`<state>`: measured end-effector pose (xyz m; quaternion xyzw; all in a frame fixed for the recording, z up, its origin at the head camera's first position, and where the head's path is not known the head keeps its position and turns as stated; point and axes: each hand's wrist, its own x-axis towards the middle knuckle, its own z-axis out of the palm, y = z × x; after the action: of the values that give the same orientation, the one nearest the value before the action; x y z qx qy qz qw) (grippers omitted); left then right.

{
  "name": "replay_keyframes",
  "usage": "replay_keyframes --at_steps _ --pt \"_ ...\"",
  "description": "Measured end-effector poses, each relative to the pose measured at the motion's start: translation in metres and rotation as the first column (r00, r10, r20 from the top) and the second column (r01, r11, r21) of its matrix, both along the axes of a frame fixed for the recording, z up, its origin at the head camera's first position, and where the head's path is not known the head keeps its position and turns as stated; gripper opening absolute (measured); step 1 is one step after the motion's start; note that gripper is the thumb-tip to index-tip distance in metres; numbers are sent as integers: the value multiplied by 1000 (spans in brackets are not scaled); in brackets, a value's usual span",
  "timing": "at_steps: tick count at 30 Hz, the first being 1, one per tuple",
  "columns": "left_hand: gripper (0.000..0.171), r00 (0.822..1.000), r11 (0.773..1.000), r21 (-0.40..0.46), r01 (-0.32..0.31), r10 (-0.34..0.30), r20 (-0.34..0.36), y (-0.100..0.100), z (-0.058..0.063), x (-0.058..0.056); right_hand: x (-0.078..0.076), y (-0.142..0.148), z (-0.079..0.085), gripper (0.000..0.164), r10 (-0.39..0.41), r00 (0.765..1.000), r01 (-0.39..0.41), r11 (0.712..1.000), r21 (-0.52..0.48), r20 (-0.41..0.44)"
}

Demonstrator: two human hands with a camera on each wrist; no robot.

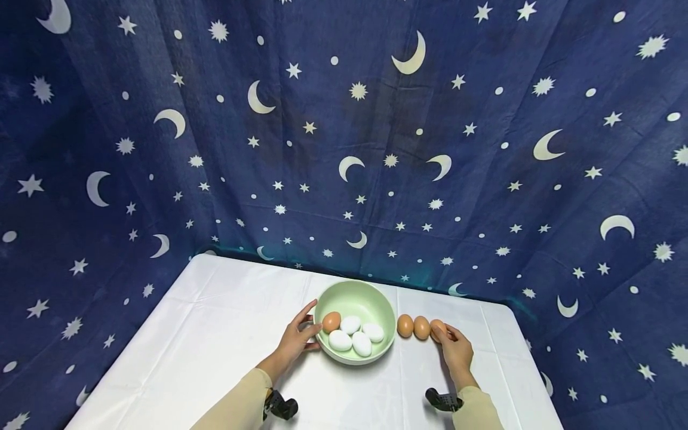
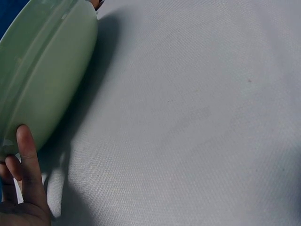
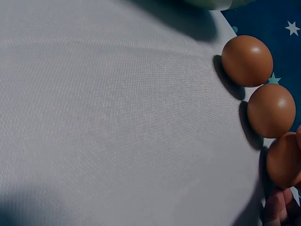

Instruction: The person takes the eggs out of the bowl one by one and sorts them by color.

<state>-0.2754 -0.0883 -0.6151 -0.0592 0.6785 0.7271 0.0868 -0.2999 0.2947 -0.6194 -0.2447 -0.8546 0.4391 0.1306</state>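
Observation:
A pale green bowl (image 1: 355, 361) holds one brown egg (image 1: 331, 322) and several white eggs (image 1: 362, 344). At its left side, my left hand (image 1: 292, 341) grips the bowl, thumb at the rim and fingers against the outer wall; the left wrist view shows fingers (image 2: 29, 165) touching that wall. Right of the bowl, three brown eggs lie in a row on the table: the nearest to the bowl (image 1: 405, 326), a middle one (image 1: 421, 328) and an end one (image 3: 283, 161). My right hand (image 1: 457, 352) holds the end egg with its fingertips, partly covering it.
A white cloth covers the table (image 1: 215, 334). Behind and beside it hangs a dark blue curtain (image 1: 322, 149) with moons and stars. Black wrist mounts sit at the left sleeve (image 1: 282, 406) and right sleeve (image 1: 444, 400).

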Motion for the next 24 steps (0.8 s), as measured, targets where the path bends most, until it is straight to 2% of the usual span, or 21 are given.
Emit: replay_keyframes --at_steps 11,13,15,19,21,24 --pt "67 1000 1000 15 0 0 4 0 -1 -1 1 5 5 62 35 999 -35 999 -6 20" --pt "67 1000 1000 17 1 -1 10 0 5 0 1 6 8 60 35 999 -34 999 -8 18" --pt "67 1000 1000 21 10 -10 14 0 15 3 1 8 10 57 24 1000 -24 1000 -11 9" --pt "67 1000 999 32 23 -23 10 -2 33 9 -2 7 18 49 -6 999 6 1000 -8 -49" --pt "67 1000 999 34 21 -22 6 -2 30 9 -4 1 26 47 -7 995 6 1000 -8 -96" --pt "68 1000 999 34 2 -2 7 -1 15 3 -11 -13 40 41 27 983 -29 1000 -8 -180"
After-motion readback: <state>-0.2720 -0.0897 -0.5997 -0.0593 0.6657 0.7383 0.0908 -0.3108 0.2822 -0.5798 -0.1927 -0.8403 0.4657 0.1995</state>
